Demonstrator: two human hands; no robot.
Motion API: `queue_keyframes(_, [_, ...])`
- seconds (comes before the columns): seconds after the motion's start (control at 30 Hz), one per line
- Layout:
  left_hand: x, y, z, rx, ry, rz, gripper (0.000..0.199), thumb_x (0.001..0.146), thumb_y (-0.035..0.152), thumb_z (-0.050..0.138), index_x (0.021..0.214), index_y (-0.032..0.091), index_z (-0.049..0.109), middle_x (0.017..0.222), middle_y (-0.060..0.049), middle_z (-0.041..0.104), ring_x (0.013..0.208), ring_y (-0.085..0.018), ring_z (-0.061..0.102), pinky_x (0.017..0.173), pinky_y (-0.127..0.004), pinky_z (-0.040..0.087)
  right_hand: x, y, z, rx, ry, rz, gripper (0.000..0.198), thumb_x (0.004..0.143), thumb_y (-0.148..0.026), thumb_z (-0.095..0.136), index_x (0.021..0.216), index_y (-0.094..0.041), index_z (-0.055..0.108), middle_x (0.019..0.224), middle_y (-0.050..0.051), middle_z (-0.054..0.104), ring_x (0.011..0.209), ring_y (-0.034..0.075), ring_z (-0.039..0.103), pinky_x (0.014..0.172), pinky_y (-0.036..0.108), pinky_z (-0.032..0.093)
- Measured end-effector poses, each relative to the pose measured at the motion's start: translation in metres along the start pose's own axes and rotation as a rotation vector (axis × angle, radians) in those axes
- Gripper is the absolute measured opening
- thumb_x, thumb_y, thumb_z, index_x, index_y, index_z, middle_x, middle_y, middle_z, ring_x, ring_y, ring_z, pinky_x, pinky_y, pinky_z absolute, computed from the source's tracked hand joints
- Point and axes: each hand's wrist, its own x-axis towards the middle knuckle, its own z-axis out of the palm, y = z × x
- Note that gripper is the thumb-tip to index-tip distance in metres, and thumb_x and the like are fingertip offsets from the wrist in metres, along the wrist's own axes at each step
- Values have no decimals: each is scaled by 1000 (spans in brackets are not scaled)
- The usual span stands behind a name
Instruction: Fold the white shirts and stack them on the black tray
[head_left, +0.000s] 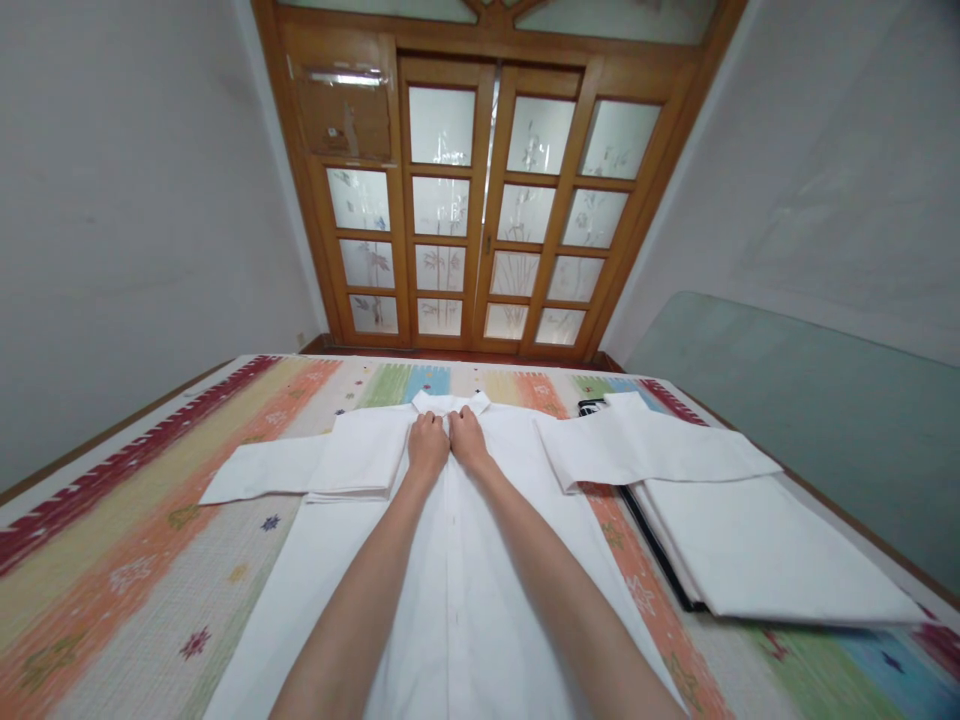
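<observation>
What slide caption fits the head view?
White shirt on striped cloth, left grip and right grip just below the collar.

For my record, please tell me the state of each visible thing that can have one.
White cloth shirt: spread out, front up
Left hand: curled, gripping shirt near collar
Right hand: curled, gripping shirt likewise
White rectangular cloth: folded, partly covered by shirt
Brown wooden glass-paned doors: closed or nearly
Striped multicoloured cloth: spread beneath shirt

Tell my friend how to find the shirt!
From the wooden doors, look down to the striped cloth. The white shirt lies in the middle, collar towards the doors. Unlike the folded white stack on the right, it has both hands on it.
</observation>
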Motion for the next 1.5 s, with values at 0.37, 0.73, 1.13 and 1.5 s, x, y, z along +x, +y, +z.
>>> queue_keyframes(0.37, [-47, -9, -10, 8, -103, 146, 45, 89, 5, 32, 128, 9, 54, 137, -18, 53, 132, -23, 43, 110, -39, 30, -61, -4, -12, 88, -24, -111, 39, 87, -2, 41, 120, -12, 58, 128, 14, 56, 117, 22, 46, 98, 32, 36])
queue_keyframes(0.73, [-82, -14, -29, -47, -171, 168, 44, 90, 9, 38, 128, 21, 55, 142, -11, 49, 136, -23, 38, 112, -44, 28, -79, -4, -25, 180, 3, -50, 17, 80, -25, 63, 94, -14, 66, 89, 6, 68, 86, 18, 60, 82, 26, 42])
queue_keyframes(1.13, [-76, -11, -37, -141, -140, 121, 31, 87, 15, 47, 107, 21, 69, 124, -6, 64, 119, -19, 53, 105, -36, 37, -83, -7, -25, 118, 110, 10, 16, 85, -21, 53, 82, -14, 68, 95, 12, 64, 101, 24, 48, 87, 31, 37])
queue_keyframes(1.5, [-52, 3, -41, -224, -188, -1, 13, 79, 16, 60, 85, 14, 72, 90, -9, 68, 87, -18, 62, 79, -27, 46, -79, 5, -21, 199, 12, 44, 19, 89, -18, 49, 86, -17, 68, 91, 4, 70, 90, 17, 55, 76, 25, 32])
